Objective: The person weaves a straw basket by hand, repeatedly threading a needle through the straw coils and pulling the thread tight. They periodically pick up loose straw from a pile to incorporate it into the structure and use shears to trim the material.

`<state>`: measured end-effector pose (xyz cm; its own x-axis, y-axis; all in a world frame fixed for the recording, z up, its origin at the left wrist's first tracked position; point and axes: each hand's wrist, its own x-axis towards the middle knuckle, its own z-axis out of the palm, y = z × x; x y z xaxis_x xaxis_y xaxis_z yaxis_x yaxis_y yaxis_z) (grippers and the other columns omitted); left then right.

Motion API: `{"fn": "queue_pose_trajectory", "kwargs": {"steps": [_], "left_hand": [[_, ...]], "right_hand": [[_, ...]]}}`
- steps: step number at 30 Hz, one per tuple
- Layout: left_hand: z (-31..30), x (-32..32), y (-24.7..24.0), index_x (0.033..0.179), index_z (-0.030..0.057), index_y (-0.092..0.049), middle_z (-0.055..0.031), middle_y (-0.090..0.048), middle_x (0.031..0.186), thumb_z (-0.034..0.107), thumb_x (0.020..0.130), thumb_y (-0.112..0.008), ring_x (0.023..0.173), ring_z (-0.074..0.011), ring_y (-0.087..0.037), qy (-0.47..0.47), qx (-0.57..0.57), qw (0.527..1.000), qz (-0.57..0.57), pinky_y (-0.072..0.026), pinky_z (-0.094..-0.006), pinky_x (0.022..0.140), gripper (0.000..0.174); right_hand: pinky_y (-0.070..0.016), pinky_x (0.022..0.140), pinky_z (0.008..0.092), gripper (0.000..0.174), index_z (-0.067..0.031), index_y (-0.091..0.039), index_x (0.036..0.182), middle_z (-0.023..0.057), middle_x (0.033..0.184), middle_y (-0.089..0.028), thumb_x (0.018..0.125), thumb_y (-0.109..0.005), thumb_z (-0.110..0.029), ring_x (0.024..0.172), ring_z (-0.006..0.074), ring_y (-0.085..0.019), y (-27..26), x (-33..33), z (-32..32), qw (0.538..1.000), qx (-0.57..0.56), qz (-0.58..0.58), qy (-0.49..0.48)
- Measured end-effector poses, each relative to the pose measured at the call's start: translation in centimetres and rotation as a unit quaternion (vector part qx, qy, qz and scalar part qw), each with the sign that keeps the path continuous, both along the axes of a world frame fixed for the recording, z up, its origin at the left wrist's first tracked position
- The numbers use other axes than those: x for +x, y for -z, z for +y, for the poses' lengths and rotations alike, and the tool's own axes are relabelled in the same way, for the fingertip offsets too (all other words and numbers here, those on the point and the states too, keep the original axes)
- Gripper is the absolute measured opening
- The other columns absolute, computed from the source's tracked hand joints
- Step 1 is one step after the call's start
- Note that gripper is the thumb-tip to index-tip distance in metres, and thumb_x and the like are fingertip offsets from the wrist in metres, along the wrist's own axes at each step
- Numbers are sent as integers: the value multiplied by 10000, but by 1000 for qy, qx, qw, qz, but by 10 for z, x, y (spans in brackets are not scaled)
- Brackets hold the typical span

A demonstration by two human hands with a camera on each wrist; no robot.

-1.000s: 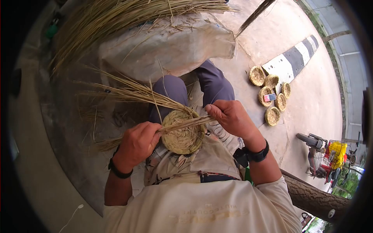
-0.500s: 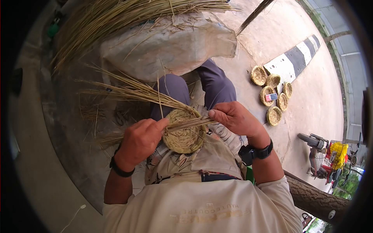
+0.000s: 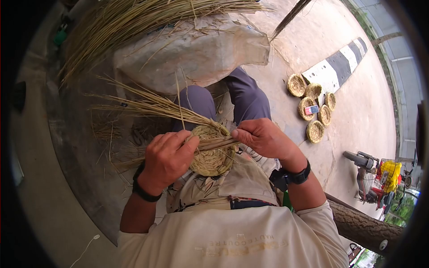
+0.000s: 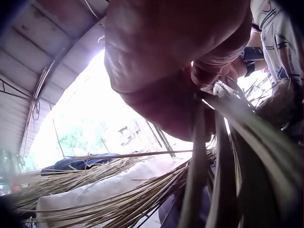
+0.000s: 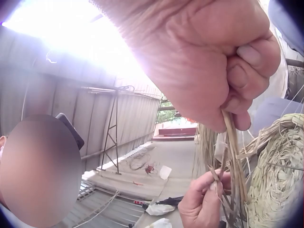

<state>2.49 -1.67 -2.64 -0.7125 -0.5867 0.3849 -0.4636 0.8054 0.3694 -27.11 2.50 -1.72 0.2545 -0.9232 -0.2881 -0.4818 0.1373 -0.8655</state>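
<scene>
A round woven straw basket (image 3: 212, 166) rests on the person's lap, with a strip of straw strands (image 3: 216, 143) stretched across it. At the basket's left edge the left hand (image 3: 170, 154) holds that strip between thumb and fingers. Across the basket, the right hand (image 3: 261, 137) pinches the strip's other end. In the right wrist view its fingers curl around the strands (image 5: 229, 137), and the left hand (image 5: 204, 199) pinches them lower down, beside the basket wall (image 5: 275, 175). Loose stalks (image 3: 152, 103) fan out leftward from the basket's far rim.
A large heap of long straw (image 3: 147, 20) lies on a pale sheet (image 3: 196, 53) beyond the knees. Several finished small baskets (image 3: 315, 131) stand on the floor at right, one holding a phone-like object (image 3: 312, 109), beside a black-and-white striped block (image 3: 335, 69).
The left hand has moved right along the strip, closer to the right hand, now covering the basket's left edge. The right hand still pinches its end and has shifted only slightly.
</scene>
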Motion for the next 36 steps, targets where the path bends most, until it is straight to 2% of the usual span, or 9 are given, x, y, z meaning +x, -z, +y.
{"fn": "queue_pose_trajectory", "kwargs": {"steps": [5, 11, 14, 17, 20, 26, 29, 32, 36], "left_hand": [[5, -16, -9, 1106, 61, -721, -136, -719, 1143, 44, 810, -743, 1008, -325, -716, -10, -61, 997, 49, -568, -473, 907, 297], [14, -37, -6, 1063, 55, -724, -117, -719, 1109, 59, 817, -734, 1025, -315, -706, -23, -3, 993, 112, -532, -531, 1002, 247], [7, -41, -21, 995, 69, -711, -91, -716, 1066, 73, 832, -722, 1046, -291, -694, -76, -73, 993, -53, -447, -615, 1099, 163], [4, -25, -20, 941, 77, -687, -71, -716, 1045, 83, 844, -714, 1069, -265, -683, -57, 9, 990, -128, -351, -684, 1155, 101], [6, -25, -19, 947, 71, -670, -86, -728, 1070, 78, 848, -711, 1042, -272, -697, -28, -1, 995, -100, -426, -632, 1120, 108], [18, -46, 0, 1049, 28, -676, -154, -741, 1070, -3, 860, -712, 909, -357, -731, -16, 46, 998, 47, -596, -455, 854, 195], [23, -49, 15, 1107, 38, -642, -137, -729, 1072, 71, 929, -682, 881, -336, -731, -17, 66, 996, 51, -590, -438, 779, 185], [27, -45, 22, 1187, 28, -624, -146, -720, 1044, 94, 941, -698, 873, -341, -733, -9, 110, 993, 40, -587, -444, 766, 265], [30, -46, 22, 1242, 19, -606, -149, -704, 1005, 204, 941, -745, 853, -344, -731, -11, 131, 991, 38, -590, -448, 728, 380]], "right_hand": [[-480, 623, 466, 395, 7, -696, 894, 222, 710, -617, 1070, -660, -345, 647, 424, -581, 7, 8, 0, 1000, -6, 0, -1], [-501, 651, 487, 388, 1, -695, 897, 238, 752, -643, 1066, -656, -345, 711, 453, -626, 12, 16, 2, 999, -35, 6, -14], [-507, 656, 490, 381, -4, -694, 897, 242, 766, -649, 1063, -656, -344, 732, 458, -637, 13, 13, 2, 1000, -13, -6, -7], [-507, 657, 493, 378, -5, -694, 899, 243, 766, -648, 1066, -651, -341, 735, 459, -638, 9, 8, 2, 1000, 2, 17, -1], [-506, 656, 497, 375, -5, -694, 901, 245, 759, -641, 1071, -643, -334, 736, 464, -638, 8, 12, 0, 1000, -3, 12, -12], [-511, 692, 499, 340, 5, -687, 938, 261, 814, -650, 1071, -640, -305, 796, 479, -644, 9, 24, -1, 999, -18, -29, -26], [-512, 707, 492, 324, 11, -679, 961, 265, 851, -656, 1077, -629, -287, 820, 480, -637, 15, 27, 1, 999, -33, -27, -26], [-516, 711, 465, 326, 24, -670, 961, 250, 824, -646, 1091, -609, -269, 771, 443, -624, 18, 23, 2, 998, -17, -54, -28], [-518, 712, 414, 351, 42, -678, 982, 187, 768, -643, 1114, -586, -270, 715, 278, -613, 20, 23, 4, 992, 42, -118, -14]]}}
